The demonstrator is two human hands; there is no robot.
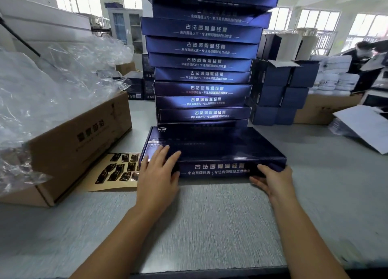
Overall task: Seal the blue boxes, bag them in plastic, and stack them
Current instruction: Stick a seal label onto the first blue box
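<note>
Blue box [214, 144]: flat on the grey counter [210, 211], set back from its near edge, with its far side tucked against the foot of the tall stack [202, 68].
Left hand [157, 173]: lying on the lid's near left corner, fingers [165, 155] straight. It is pressing, not gripping.
Right hand [273, 180]: cupped at the near right corner, thumb on the front wall. Firm hold or just a touch? Can't tell.
Feel: stiff glossy card, wide and shallow. Likely light and slick, and the lid may dent mid-span.
Hold: both short ends, fingers under the edges.
Supplies: sticker sheet [117, 171] just left of the box, beside the carton [79, 144] spilling plastic bags [52, 85].
</note>
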